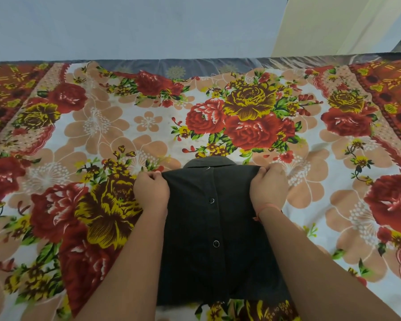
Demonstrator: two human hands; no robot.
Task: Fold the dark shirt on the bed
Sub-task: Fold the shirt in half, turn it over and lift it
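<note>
The dark shirt lies on the bed as a narrow rectangle, button placket up, with three snap buttons down its middle and the collar showing at the far end. My left hand grips the shirt's far left corner, fingers curled round the folded edge. At the far right corner my right hand holds the same edge in the same way; a red thread is tied at that wrist. Both forearms run along the shirt's sides.
The floral bedsheet, red and yellow roses on white, covers the bed. A grey patterned mattress edge runs along the far side against a pale blue wall. A cream surface stands at the back right.
</note>
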